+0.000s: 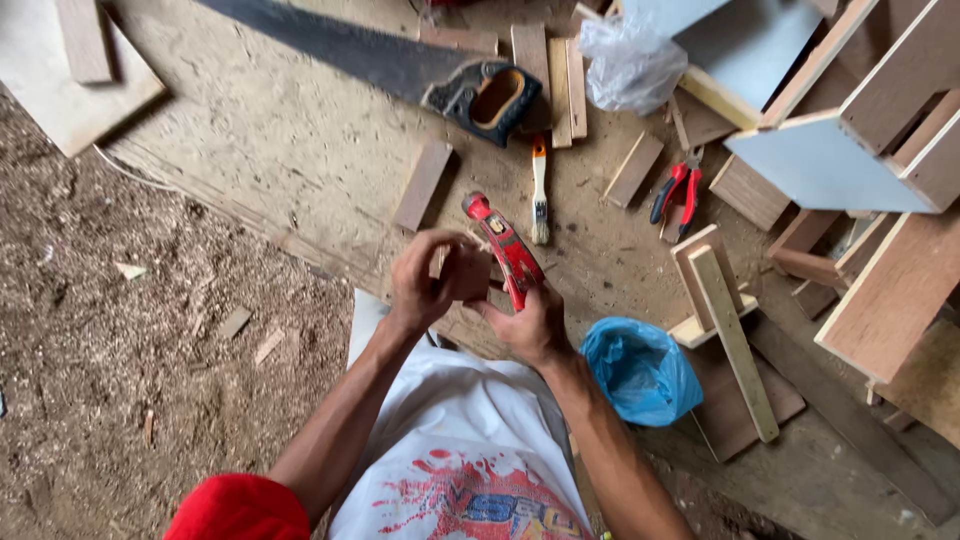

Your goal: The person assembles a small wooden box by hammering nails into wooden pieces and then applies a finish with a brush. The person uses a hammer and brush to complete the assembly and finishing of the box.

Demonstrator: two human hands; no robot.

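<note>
holding a red hand tool [505,250] at the centre of the frame, the person's right hand [530,322] is wrapped tight round its lower end, while the left hand [432,280] curls closed over a small wooden piece [438,262], mostly hidden. judging by this, the work is at a mid stage: saw [400,62], brush [540,195] and pliers [678,192] lie untouched across the upper frame.
</note>
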